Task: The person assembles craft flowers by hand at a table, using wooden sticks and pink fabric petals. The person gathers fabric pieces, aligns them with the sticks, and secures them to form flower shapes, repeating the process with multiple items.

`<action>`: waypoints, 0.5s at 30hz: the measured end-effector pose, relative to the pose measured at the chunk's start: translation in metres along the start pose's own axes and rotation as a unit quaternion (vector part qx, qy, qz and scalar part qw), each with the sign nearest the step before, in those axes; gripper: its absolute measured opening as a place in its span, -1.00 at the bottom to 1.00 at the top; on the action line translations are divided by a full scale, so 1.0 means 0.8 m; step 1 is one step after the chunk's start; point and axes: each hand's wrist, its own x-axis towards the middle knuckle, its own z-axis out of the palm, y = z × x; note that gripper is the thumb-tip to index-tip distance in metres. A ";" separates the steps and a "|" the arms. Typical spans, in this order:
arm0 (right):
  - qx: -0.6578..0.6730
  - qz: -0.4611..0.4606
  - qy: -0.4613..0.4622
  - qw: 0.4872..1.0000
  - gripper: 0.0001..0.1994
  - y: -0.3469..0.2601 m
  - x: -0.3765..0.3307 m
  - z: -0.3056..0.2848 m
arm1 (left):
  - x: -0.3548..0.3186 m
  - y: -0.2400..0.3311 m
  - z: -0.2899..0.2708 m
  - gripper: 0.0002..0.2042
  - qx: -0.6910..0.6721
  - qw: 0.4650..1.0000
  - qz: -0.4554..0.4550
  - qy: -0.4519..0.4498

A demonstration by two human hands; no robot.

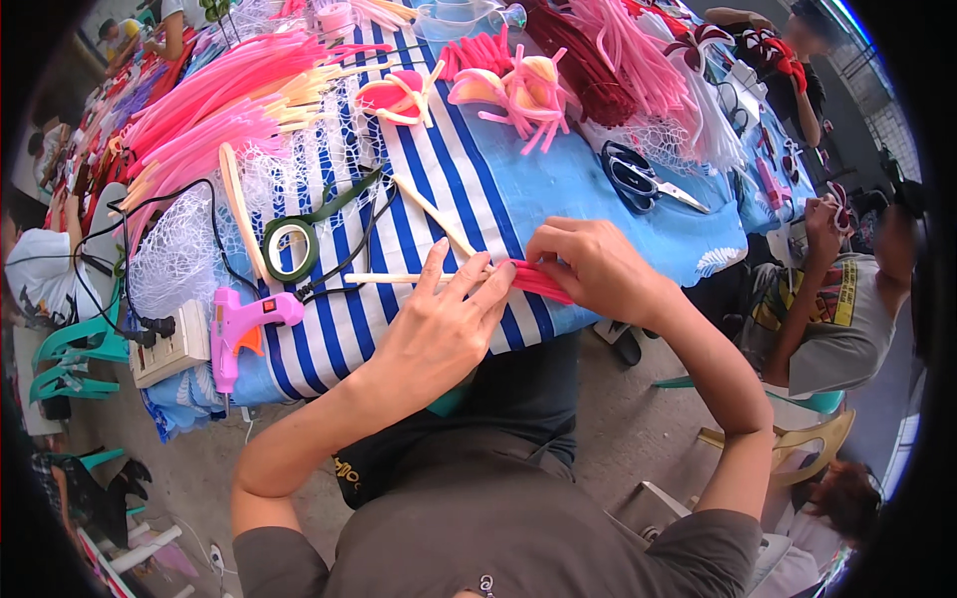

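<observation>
Near the table's front edge, my left hand (pixel 431 324) is closed on cream pipe cleaners (pixel 439 216); two cream ends stick out from its fingers, one toward the far side and one to the left. My right hand (pixel 601 267) pinches a piece of hot pink pipe cleaners (pixel 543 284), which meets the cream ones between my fingertips. How they join is hidden by my fingers. A roll of green floral tape (pixel 274 237) lies left of my hands. Beyond it to the left is a purple glue gun (pixel 239 324). Scissors (pixel 643 179) with dark handles rest at the right.
Bundles of pink pipe cleaners (pixel 239 95) cover the far left, with dark red ones (pixel 578 65) farther right. Finished pink-and-cream petals (pixel 399 97) lie ahead. A power strip (pixel 171 347) with black cords sits at the left edge. Other people (pixel 827 319) sit around.
</observation>
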 end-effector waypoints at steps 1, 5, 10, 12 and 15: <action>-0.017 0.007 0.003 1.000 -0.93 -0.001 -0.006 0.000 | 0.001 0.000 0.000 -0.68 -0.001 1.000 0.002 0.000; -0.065 0.008 0.063 0.996 -0.83 -0.004 -0.032 0.001 | 0.003 0.001 -0.004 -0.63 -0.025 0.999 -0.007 -0.027; -0.092 0.007 0.131 0.987 -0.73 -0.023 -0.053 0.014 | 0.004 0.006 -0.006 -0.61 -0.044 0.998 -0.026 -0.029; -0.107 0.012 0.115 0.988 -0.71 -0.029 -0.058 0.022 | 0.005 0.005 -0.008 -0.62 -0.025 0.999 -0.017 -0.033; -0.140 0.024 0.117 0.983 -0.72 -0.031 -0.059 0.031 | 0.007 0.006 -0.012 -0.63 0.014 0.999 -0.009 -0.037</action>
